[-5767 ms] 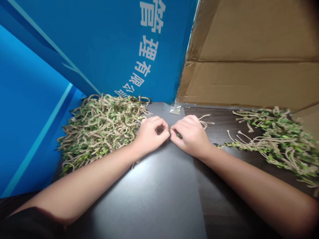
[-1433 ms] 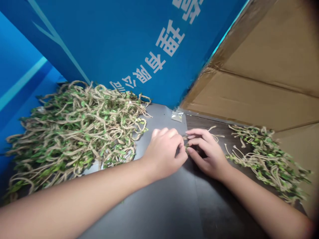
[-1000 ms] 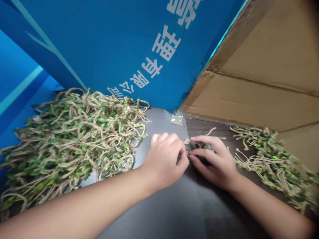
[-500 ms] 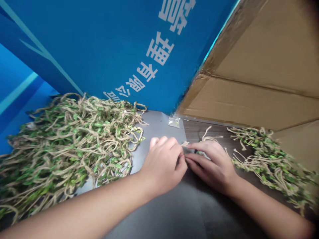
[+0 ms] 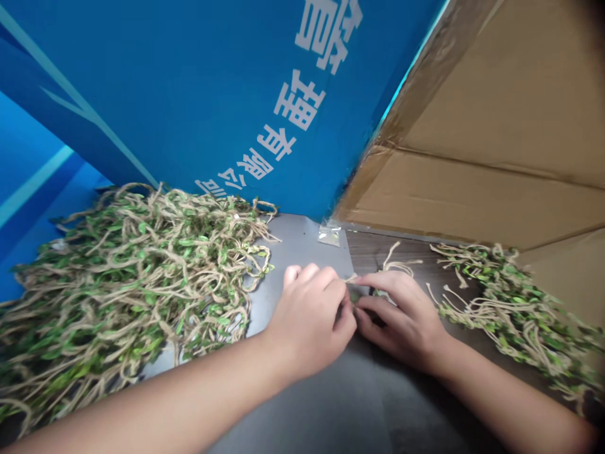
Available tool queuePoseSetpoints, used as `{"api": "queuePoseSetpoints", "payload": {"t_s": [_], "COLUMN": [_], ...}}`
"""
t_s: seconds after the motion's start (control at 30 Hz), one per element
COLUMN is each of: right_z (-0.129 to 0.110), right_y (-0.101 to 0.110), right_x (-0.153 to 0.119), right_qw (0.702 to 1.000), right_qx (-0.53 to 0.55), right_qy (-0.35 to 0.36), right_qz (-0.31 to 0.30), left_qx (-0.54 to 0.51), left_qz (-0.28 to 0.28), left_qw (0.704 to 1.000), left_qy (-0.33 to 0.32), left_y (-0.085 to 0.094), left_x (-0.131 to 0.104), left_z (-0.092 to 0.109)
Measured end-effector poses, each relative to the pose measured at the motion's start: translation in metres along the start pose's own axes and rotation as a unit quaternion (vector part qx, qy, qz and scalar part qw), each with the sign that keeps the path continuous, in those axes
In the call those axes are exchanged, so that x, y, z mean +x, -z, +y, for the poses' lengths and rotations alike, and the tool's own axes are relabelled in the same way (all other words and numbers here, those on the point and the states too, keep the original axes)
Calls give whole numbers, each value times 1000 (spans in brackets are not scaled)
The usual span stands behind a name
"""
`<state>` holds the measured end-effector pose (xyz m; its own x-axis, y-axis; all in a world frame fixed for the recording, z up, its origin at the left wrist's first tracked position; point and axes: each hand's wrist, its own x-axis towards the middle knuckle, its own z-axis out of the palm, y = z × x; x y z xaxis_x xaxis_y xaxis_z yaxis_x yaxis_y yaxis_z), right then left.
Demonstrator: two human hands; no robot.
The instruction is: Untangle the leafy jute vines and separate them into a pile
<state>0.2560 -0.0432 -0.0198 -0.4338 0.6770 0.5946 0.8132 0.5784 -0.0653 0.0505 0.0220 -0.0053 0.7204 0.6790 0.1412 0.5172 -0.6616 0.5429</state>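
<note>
So, left hand (image 5: 309,318) and right hand (image 5: 409,315) both pinch a leafy twine strand (image 5: 350,279), its short visible bit running sideways between them.

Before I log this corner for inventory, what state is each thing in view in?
Left hand: curled, thumb and finger pinched at the twine piece
Right hand: fingers bent, close to the left fingertips
Twine piece: mostly hidden by the hands
Larger twine heap: loose, tangled
Smaller twine heap: loose, cord ends splayed
Clear packet: lying down; seal unclear
Grey sheet: laid flat
Cardboard: upright, creased
Blue panel: upright, printed
</note>
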Motion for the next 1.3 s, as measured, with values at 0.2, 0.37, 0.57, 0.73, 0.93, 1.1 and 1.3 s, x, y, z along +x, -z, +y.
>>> {"api": "queuePoseSetpoints", "payload": {"t_s": [0.2,0.37,0.57,0.73,0.93,1.1,1.3], "right_z": [0,1,1,3,4,1,2], "right_y": [1,3,3,1,-2,-3,-3], "right_x": [1,4,5,-2,-6,-2,-1], "right_qw": [1000,998,997,999,1000,1000,999], "right_qx": [11,44,50,-14,-28,-19,6], "right_qy": [-12,-31,-54,-24,-9,-12,-13], "right_qz": [17,29,38,26,-8,0,36], "left_qx": [1,-13,-40,-31,-13,-16,-47], "left_qz": [-11,-14,-6,6,-2,-4,-15], "left_qw": [1000,1000,999,999,1000,1000,999], "left_qy": [-2,-20,-16,-11,-14,-16,-6], "left_y": [2,4,5,3,0,0,2], "left_x": [0,-1,-1,-1,-2,-3,-1], "left_z": [1,1,1,-1,-2,-2,-1]}}
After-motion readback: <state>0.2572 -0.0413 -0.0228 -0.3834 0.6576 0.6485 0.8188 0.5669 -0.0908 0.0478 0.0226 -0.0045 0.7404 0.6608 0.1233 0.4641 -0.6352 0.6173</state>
